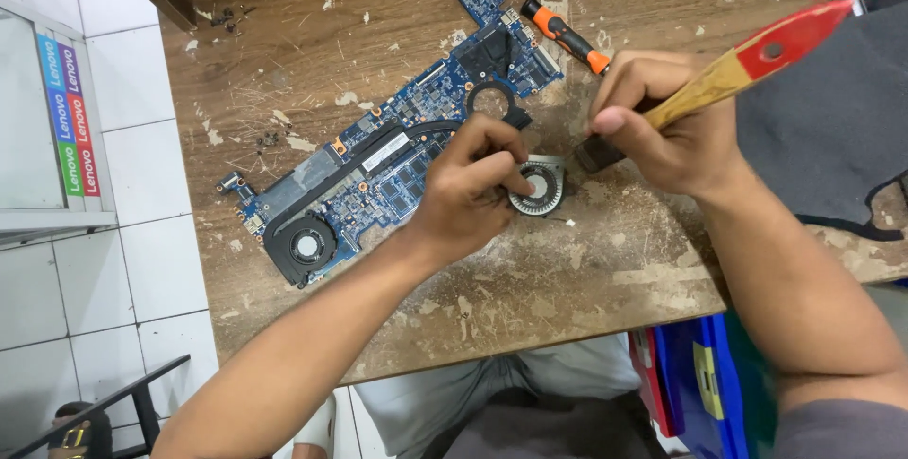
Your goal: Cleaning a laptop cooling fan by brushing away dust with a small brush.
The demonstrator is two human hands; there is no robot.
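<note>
A small round fan [537,187] lies on the worn wooden table [530,279], near its front edge, bare wood below it. The blue circuit board [397,156] lies just left, an orange screwdriver [565,35] behind. The left hand [468,190] pinches the fan; the right hand [662,119] grips a paintbrush [719,76], bristles just beside the fan.

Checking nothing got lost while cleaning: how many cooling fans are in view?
2. One fan sits mounted at the lower-left end of the blue circuit board; the other, loose fan lies on the wooden table, held by the left hand.
</note>
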